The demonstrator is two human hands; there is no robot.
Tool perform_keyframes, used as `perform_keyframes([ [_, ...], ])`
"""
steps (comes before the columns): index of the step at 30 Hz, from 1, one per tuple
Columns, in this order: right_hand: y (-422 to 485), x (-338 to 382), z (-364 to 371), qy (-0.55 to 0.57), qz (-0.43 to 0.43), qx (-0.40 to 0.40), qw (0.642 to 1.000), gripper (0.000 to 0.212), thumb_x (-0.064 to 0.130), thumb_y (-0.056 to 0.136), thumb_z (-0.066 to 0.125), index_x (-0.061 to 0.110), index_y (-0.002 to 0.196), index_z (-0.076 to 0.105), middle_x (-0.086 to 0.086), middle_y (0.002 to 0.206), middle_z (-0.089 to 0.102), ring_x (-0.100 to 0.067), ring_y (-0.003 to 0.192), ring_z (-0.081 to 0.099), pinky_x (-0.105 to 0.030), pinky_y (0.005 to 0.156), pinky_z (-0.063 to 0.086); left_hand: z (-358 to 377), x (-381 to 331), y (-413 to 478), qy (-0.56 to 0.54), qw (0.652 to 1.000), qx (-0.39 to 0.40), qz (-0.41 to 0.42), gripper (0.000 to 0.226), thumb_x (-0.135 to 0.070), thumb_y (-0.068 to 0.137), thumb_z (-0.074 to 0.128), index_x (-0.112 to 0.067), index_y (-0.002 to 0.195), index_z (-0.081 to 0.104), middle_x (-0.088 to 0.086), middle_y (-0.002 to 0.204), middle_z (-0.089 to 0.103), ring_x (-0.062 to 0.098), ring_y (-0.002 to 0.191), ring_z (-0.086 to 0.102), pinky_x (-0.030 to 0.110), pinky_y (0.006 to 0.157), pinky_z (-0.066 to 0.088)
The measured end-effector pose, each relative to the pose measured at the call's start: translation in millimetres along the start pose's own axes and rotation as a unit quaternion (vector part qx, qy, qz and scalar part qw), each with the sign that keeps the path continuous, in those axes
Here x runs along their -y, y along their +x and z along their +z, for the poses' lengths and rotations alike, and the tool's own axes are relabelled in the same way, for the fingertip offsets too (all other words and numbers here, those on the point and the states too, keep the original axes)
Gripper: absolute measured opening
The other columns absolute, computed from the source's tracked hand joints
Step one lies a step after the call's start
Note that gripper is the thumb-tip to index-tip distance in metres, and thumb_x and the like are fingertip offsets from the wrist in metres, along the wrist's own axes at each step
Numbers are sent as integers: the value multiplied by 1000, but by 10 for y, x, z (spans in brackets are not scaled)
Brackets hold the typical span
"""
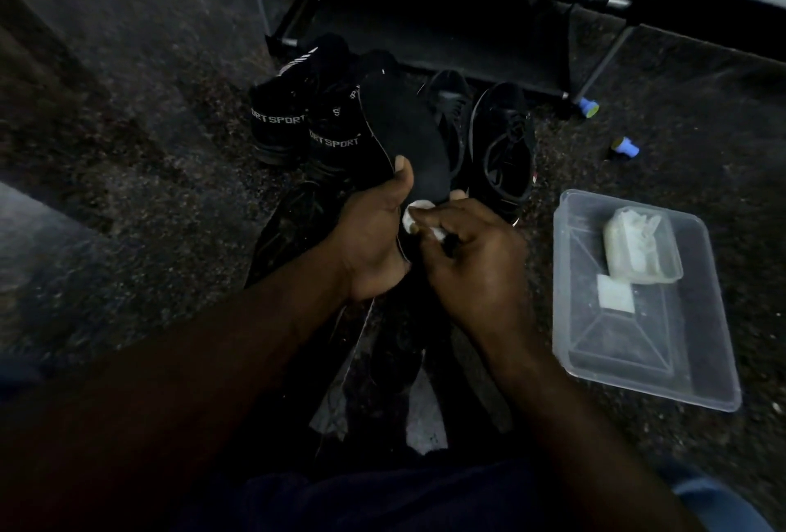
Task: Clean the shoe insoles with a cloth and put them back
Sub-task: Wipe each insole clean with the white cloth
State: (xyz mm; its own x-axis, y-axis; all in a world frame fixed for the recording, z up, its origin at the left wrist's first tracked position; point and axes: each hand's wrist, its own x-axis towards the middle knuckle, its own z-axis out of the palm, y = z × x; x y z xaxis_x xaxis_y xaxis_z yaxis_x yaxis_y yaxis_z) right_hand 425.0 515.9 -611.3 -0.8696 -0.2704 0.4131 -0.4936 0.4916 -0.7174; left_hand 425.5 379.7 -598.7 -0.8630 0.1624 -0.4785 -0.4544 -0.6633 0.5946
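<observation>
My left hand [374,233] grips a black insole [404,131] near its lower end, thumb on top, toe end pointing away from me. Against the insole's lower part, my right hand [472,259] pinches a small white cloth [414,212]. Behind the insole stand two pairs of black shoes: high-tops marked SPORT [297,123] on the left and low lace-up shoes [502,140] on the right. More dark shoes or insoles [391,353] lie on the floor under my hands, hard to make out in the dim light.
A clear plastic tray [646,365] sits on the floor to my right, holding a small tub of white wipes [638,246] and a white square pad [614,297]. A black shoe rack [425,21] stands behind the shoes. Two small blue caps [589,106] lie near the rack's foot.
</observation>
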Motion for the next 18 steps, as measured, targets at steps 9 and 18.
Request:
perform_keyframes([
  [9, 14, -52, -45, 16, 0, 26, 1000, 20, 7, 85, 80, 18, 102, 82, 3, 104, 74, -6, 97, 70, -26, 84, 58, -13, -114, 12, -24, 999, -9, 26, 73, -62, 106, 25, -8, 150, 48, 13, 147, 58, 29, 133, 59, 42, 100, 55],
  [18, 0, -59, -51, 9, 0, 1, 1000, 18, 10, 87, 77, 18, 102, 83, 2, 103, 75, -8, 97, 71, -33, 83, 59, -28, -79, 33, -10, 1000, 4, -2, 81, -67, 104, 21, -6, 148, 49, 14, 146, 60, 28, 129, 62, 41, 95, 57],
])
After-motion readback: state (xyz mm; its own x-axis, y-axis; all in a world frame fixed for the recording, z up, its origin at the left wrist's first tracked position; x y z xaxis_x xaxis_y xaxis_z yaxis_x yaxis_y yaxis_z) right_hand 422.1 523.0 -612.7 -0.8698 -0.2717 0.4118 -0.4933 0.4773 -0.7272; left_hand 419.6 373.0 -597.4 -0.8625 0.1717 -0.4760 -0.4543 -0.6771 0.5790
